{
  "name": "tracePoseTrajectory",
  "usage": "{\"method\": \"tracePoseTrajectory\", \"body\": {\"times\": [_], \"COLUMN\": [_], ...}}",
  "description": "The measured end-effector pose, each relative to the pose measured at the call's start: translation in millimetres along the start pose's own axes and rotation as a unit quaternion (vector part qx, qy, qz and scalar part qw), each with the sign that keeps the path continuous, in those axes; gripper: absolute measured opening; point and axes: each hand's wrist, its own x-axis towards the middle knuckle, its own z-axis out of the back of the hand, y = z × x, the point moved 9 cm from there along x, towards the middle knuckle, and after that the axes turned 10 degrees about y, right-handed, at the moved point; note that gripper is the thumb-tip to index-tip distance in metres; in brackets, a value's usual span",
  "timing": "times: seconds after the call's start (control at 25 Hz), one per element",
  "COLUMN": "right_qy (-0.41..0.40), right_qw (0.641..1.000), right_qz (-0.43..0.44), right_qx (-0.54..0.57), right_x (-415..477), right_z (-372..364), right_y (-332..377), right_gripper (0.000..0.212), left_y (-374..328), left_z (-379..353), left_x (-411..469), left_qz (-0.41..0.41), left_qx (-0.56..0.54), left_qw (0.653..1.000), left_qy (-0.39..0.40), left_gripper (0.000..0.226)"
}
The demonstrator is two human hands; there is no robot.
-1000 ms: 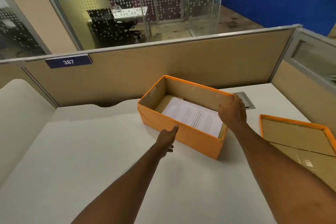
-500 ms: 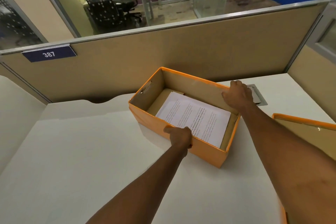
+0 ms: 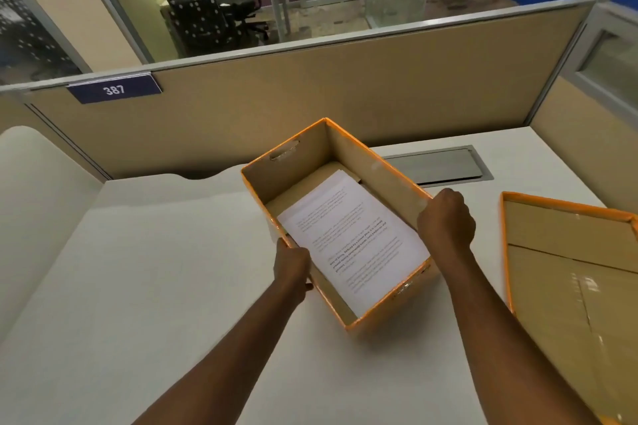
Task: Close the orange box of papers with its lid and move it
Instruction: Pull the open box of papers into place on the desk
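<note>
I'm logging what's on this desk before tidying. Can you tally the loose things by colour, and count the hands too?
Orange: 2, the orange box and its lid lying apart to the right
White: 1, the stack of papers inside the box
Hands: 2, left hand and right hand, each gripping a box wall
Total: 5

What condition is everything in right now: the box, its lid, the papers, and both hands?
orange box: open, no lid on, gripped on both long sides.
papers: stacked inside the box, printed side up.
lid: off, lying inside-up on the desk to the right.
left hand: closed on the box's left wall.
right hand: closed on the box's right wall.
desk hatch: shut.
</note>
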Motion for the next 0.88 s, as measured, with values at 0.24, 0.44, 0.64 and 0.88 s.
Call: {"method": "tracePoseTrajectory", "body": {"times": [0.24,0.44,0.64,0.88], "right_qy": [0.025,0.059,0.079,0.093], "right_qw": [1.0,0.997,0.992,0.986], "right_qz": [0.009,0.002,0.005,0.013], "right_qx": [0.016,0.058,0.1,0.141], "right_x": [-159,-228,-260,-266], "right_z": [-29,-53,-72,-88], "right_y": [-14,-28,-31,-26], "right_gripper": [0.013,0.008,0.015,0.011], "left_y": [21,51,66,68], "left_z": [91,120,139,152], "left_x": [-58,-83,-90,-86], "left_qz": [-0.066,-0.098,-0.103,-0.138], "left_qx": [0.029,0.054,0.068,0.093], "left_qw": [0.995,0.994,0.99,0.986], "left_qy": [-0.072,0.014,0.07,0.026], "left_gripper": [0.042,0.015,0.021,0.037]}}
